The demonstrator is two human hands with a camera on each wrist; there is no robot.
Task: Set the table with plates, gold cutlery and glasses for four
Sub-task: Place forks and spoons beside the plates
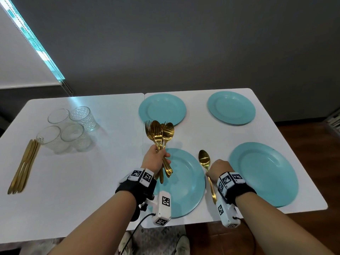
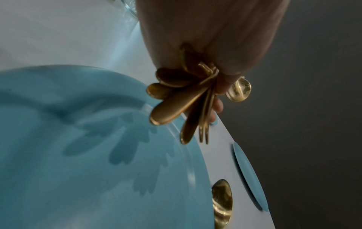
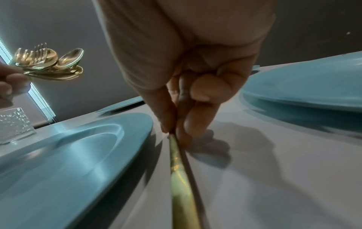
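Several teal plates lie on the white table (image 1: 103,181): two far ones (image 1: 162,109) (image 1: 231,107) and two near ones (image 1: 184,183) (image 1: 265,172). My left hand (image 1: 156,159) grips a bundle of gold forks and spoons (image 1: 161,134) upright above the near left plate (image 2: 78,147); its handles (image 2: 176,106) fan out below the fist. My right hand (image 1: 218,171) pinches the handle of a gold spoon (image 1: 205,159) that lies on the table just right of that plate (image 3: 68,155). The spoon's handle (image 3: 180,178) runs toward me.
Several clear glasses (image 1: 70,128) stand grouped at the left of the table. Gold knives (image 1: 24,164) lie side by side near the left edge. A grey wall rises behind the table, and wooden floor (image 1: 303,137) shows on the right.
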